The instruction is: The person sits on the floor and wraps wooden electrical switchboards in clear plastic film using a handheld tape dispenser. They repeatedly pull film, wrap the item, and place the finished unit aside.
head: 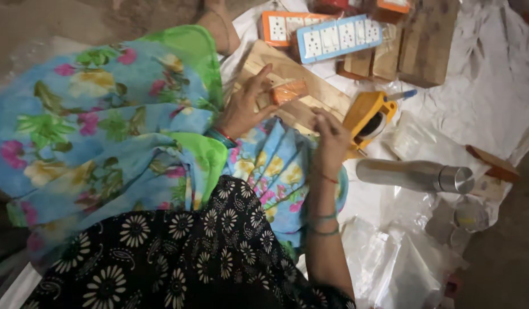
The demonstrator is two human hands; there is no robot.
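From the head camera I see my left hand (248,106) pinching a small orange block (289,91) between thumb and fingers, holding it just above the wooden board (327,91) that lies across the white sheet (493,97). My right hand (328,137) sits just right of that block, fingers curled inward; I cannot tell whether they grip anything, as the fingertips blur. The two hands are near each other but not touching.

Taking the wooden board as my landmark: beyond its far edge lie a blue-framed socket strip (338,37) and an orange-framed socket plate (281,27), side by side. Just to the board's right rests a yellow tape dispenser (367,114), and farther right a steel bottle (416,174) lies on its side. Wooden blocks (425,43) are stacked beyond the board's right end. Below the bottle, clear plastic bags (390,257) are heaped. My floral blue cloth (104,131) covers the lap left of the board.
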